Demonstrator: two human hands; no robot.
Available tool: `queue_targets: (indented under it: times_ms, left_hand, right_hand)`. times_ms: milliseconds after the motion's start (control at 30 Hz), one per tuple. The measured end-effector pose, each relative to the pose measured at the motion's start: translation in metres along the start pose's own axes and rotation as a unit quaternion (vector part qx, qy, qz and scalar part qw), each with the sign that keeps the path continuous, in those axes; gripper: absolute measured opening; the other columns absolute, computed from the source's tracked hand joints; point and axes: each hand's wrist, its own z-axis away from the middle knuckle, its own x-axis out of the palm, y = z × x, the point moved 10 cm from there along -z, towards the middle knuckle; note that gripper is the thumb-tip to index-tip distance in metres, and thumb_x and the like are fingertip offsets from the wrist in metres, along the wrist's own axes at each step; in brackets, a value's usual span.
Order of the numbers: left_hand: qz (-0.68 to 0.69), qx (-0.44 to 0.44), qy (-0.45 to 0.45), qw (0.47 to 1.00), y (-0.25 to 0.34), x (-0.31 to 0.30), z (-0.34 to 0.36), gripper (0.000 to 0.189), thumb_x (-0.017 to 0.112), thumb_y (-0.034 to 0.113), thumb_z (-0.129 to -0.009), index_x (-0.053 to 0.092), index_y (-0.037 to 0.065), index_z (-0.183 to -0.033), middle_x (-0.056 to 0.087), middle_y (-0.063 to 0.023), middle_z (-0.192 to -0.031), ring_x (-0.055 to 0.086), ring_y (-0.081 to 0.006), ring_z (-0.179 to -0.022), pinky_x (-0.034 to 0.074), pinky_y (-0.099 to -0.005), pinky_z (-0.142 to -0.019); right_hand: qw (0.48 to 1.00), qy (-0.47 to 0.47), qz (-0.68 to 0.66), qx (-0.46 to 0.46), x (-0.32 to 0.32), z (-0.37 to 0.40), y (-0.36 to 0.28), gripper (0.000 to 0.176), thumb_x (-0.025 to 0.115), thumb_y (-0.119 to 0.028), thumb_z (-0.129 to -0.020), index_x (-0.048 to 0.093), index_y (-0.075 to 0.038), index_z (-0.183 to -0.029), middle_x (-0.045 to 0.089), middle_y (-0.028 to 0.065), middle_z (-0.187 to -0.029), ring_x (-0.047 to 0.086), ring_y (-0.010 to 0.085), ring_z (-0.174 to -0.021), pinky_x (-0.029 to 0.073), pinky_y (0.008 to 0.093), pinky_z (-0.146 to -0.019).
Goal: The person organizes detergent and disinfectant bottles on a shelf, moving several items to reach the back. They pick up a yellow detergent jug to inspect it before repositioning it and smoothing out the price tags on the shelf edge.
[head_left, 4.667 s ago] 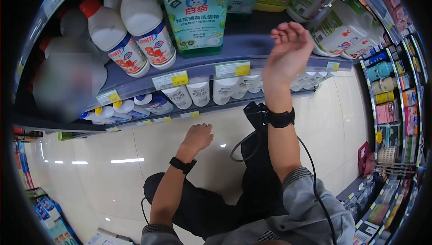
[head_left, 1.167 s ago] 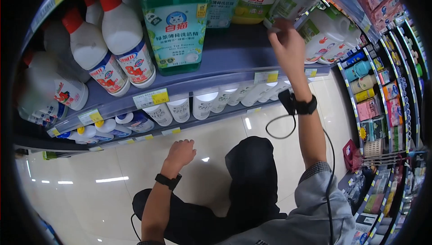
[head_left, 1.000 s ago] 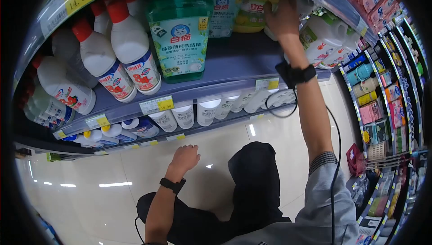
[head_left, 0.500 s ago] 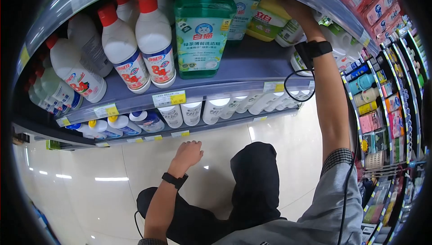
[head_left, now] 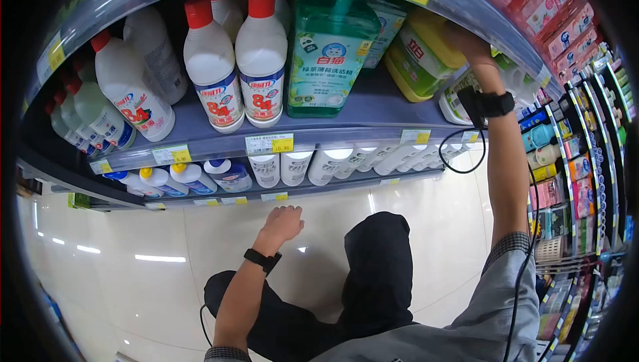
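A yellow-green dish soap bottle (head_left: 419, 56) stands tilted near the front of the upper shelf. My right hand (head_left: 469, 41) reaches in under the shelf above and grips this bottle's upper right side; its fingertips are in shadow and partly hidden. Left of it stands a large green dish soap bottle (head_left: 333, 62), with another behind. A white bottle (head_left: 459, 99) with a green label is below my right wrist. Over the floor, my left hand (head_left: 284, 222) hangs with fingers curled in and nothing in it.
White bleach bottles with red caps (head_left: 263, 62) fill the shelf's left side. White bottles (head_left: 329, 164) line the lower shelf. The upper shelf's edge (head_left: 466, 9) overhangs my right hand. A black cable (head_left: 459, 170) loops from my right wrist. Stocked racks (head_left: 566, 162) stand at right.
The yellow-green bottle has come forward toward the shelf's front edge, with my right hand on it. My left hand has hardly moved. The view has shifted slightly.
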Motion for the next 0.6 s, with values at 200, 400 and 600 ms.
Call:
queue_targets:
  times_ms: [200, 400, 600]
  left_hand:
    - [0.004, 0.007, -0.01, 1.0, 0.002, -0.002, -0.005, 0.028, 0.052, 0.026, -0.083, 0.057, 0.002, -0.097, 0.062, -0.0172, -0.091, 0.06, -0.0333, -0.087, 0.045, -0.043, -0.081]
    - [0.01, 0.002, -0.005, 1.0, -0.001, -0.003, -0.008, 0.028, 0.052, 0.026, -0.083, 0.057, 0.001, -0.096, 0.062, -0.0176, -0.092, 0.06, -0.0335, -0.087, 0.045, -0.0427, -0.08]
    - [0.013, 0.003, -0.005, 1.0, -0.002, -0.003, -0.007, 0.028, 0.052, 0.026, -0.083, 0.057, 0.001, -0.096, 0.062, -0.0174, -0.094, 0.059, -0.0332, -0.089, 0.045, -0.0427, -0.081]
  right_hand:
    - [0.987, -0.151, -0.016, 0.046, -0.006, 0.025, 0.016, 0.041, 0.058, -0.029, -0.079, 0.057, -0.005, -0.112, 0.056, 0.0197, -0.114, 0.051, 0.0366, -0.107, 0.037, 0.0407, -0.094]
    - [0.977, -0.171, -0.114, 0.048, -0.008, 0.03, 0.02, 0.044, 0.057, -0.034, -0.082, 0.054, -0.008, -0.117, 0.054, 0.0208, -0.117, 0.048, 0.0363, -0.112, 0.035, 0.0396, -0.097]
    - [0.978, -0.205, -0.036, 0.034, 0.001, 0.026, 0.012, 0.04, 0.056, -0.03, -0.082, 0.054, -0.007, -0.115, 0.055, 0.0207, -0.114, 0.05, 0.0369, -0.107, 0.037, 0.0406, -0.093]
